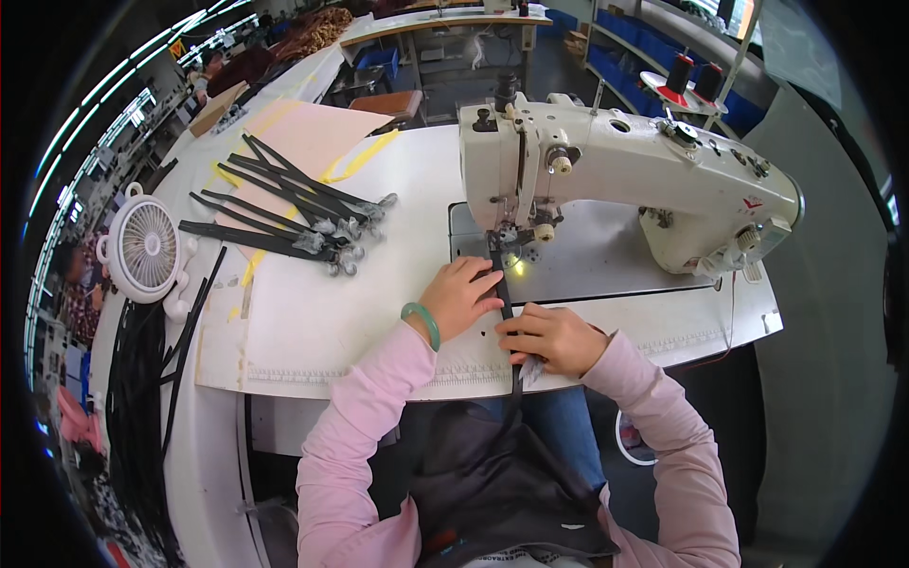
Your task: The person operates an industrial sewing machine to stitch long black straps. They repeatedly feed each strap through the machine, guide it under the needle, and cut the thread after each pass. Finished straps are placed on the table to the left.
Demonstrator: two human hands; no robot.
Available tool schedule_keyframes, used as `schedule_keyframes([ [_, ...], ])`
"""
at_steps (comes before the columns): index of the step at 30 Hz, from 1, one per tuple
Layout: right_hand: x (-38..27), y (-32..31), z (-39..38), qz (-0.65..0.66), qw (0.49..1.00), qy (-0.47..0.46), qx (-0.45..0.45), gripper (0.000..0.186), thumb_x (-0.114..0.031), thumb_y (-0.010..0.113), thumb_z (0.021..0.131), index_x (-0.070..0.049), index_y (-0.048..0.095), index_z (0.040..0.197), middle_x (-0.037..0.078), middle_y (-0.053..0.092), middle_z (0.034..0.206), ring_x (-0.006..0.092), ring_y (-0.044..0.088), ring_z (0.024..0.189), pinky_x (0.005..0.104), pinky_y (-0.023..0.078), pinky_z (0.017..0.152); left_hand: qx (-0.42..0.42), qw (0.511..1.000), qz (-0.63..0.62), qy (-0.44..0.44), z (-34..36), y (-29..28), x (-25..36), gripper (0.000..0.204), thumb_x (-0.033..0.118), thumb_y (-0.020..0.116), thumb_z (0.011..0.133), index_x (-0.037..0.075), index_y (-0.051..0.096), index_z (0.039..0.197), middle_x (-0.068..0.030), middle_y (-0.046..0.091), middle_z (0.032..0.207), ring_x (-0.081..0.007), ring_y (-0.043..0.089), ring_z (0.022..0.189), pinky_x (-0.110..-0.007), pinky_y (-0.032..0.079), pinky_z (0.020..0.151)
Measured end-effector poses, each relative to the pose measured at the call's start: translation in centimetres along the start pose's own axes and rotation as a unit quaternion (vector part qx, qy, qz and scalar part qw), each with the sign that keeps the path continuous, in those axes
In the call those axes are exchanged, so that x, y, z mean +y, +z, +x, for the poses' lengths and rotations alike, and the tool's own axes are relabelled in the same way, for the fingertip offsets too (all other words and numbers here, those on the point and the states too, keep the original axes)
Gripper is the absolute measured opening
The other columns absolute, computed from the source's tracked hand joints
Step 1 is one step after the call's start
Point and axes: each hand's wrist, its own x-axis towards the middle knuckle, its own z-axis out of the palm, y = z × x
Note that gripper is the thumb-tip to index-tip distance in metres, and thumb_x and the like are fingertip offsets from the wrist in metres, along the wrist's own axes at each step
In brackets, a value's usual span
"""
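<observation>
A narrow black strap [505, 301] runs from under the needle of the white sewing machine [568, 156] toward me and over the table's front edge. Close to the needle, my left hand [454, 297] presses the strap down, thumb and fingertips gathered on it. Nearer to me, my right hand [557, 341] is closed around the same strap. Beneath its fingers pokes out a bit of crumpled clear plastic [531, 370]; what it wraps is hidden. At the left of the table lies a pile of black straps [284, 204] with plastic-wrapped ends.
A small white fan [145, 248] stands at the left, above a hanging bundle of long black straps [137, 407]. Pink paper [312, 133] with yellow tape lies behind the pile. Thread cones [679, 76] stand behind the machine, and a ruler strip [312, 375] follows the table's front edge.
</observation>
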Motion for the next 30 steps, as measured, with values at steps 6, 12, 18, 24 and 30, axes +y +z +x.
schedule_keyframes([
  [6,-0.02,0.15,-0.06,0.004,1.000,-0.002,0.005,0.023,-0.007,0.069,0.065,-0.003,0.059,0.085,0.006,0.058,0.096,0.0226,0.054,0.080,0.0317,0.048,0.066,-0.016,1.000,0.005,-0.009,-0.10,0.03,-0.02,0.039,0.026,0.065,0.075,0.005,0.058,0.107,-0.0118,0.053,0.110,-0.0276,0.047,0.105,-0.038,0.040,0.085],
  [12,-0.06,0.09,-0.04,-0.002,1.000,-0.003,0.001,0.022,-0.007,0.069,0.065,-0.003,0.060,0.084,0.006,0.059,0.095,0.0219,0.054,0.080,0.0311,0.048,0.065,-0.031,0.999,-0.011,-0.019,-0.09,-0.17,0.06,0.038,0.027,0.064,0.076,0.008,0.058,0.108,-0.0122,0.052,0.112,-0.0279,0.046,0.106,-0.039,0.039,0.086],
  [18,0.09,0.23,-0.06,-0.001,1.000,-0.006,0.010,0.022,-0.008,0.069,0.065,-0.004,0.060,0.085,0.005,0.059,0.095,0.0218,0.054,0.079,0.0310,0.048,0.065,-0.023,0.999,-0.005,-0.025,0.01,-0.09,0.16,0.036,0.022,0.064,0.077,0.009,0.058,0.110,-0.0120,0.052,0.112,-0.0294,0.048,0.104,-0.038,0.039,0.087],
  [24,0.18,0.19,-0.05,-0.002,1.000,-0.006,0.002,0.024,-0.007,0.069,0.064,-0.002,0.060,0.086,0.006,0.059,0.096,0.0222,0.054,0.078,0.0310,0.048,0.065,-0.022,0.999,-0.007,-0.040,-0.07,0.43,-0.05,0.035,0.024,0.061,0.078,0.007,0.058,0.108,-0.0118,0.052,0.114,-0.0286,0.045,0.108,-0.040,0.036,0.089],
  [30,0.00,-0.05,0.01,-0.010,1.000,-0.002,-0.012,0.032,-0.004,0.070,0.060,0.000,0.058,0.090,0.006,0.059,0.097,0.0226,0.054,0.080,0.0314,0.048,0.066,-0.021,0.999,0.005,-0.039,-0.03,0.46,0.03,0.036,0.024,0.062,0.078,0.008,0.057,0.110,-0.0116,0.051,0.114,-0.0285,0.045,0.108,-0.040,0.037,0.089],
])
